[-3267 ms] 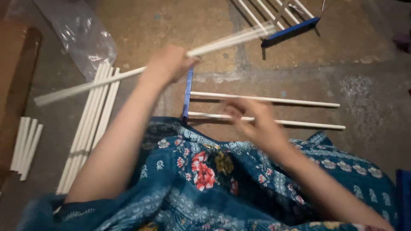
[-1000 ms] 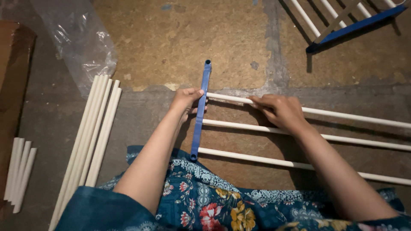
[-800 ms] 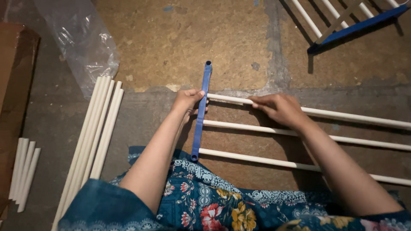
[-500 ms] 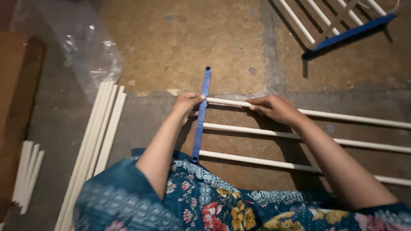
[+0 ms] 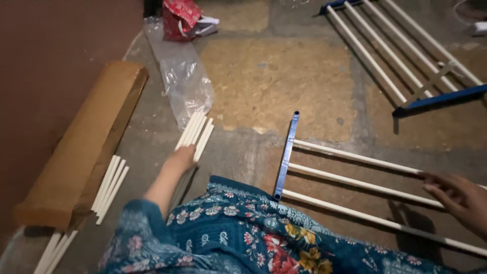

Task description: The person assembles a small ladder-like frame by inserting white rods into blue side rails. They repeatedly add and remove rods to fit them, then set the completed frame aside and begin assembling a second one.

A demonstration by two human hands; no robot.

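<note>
Along the left edge, a long brown cardboard box (image 5: pixel 83 147) lies slantwise on the stone floor (image 5: pixel 284 76), plain and matte, its near end lifted over some short white rods (image 5: pixel 109 189) that poke out beside and beneath it; more white rod ends show at the near left corner. Farther off, a crumpled clear plastic bag (image 5: pixel 185 86) stretches along the floor, glossy and wrinkled, and beyond it at the far edge sits a red patterned bag (image 5: pixel 181 18) with white handles. Just right of the box, the left hand (image 5: pixel 181 158) reaches out over the near end of a bundle of long white rods (image 5: pixel 195 133), smooth and round, lying side by side with their far ends touching the plastic bag; the hand rests on them, fingers curled down, but whether it has closed around any I cannot tell. Nearer, a blue floral garment (image 5: pixel 264 238) covers the lap and the arm's sleeve. Right of centre, a narrow blue bar (image 5: pixel 286 155) lies on the floor, pointing away, with three white rods (image 5: pixel 355 182) joined to it and running off to the right, parallel and evenly spaced; the garment's hem touches the bar's near end. At the right edge, the right hand (image 5: pixel 459 200) hovers loosely spread over those rods, fingers extended, gripping nothing. Far right, a second frame (image 5: pixel 401 56) of white rods with a blue end bar lies well apart from the hands.
</note>
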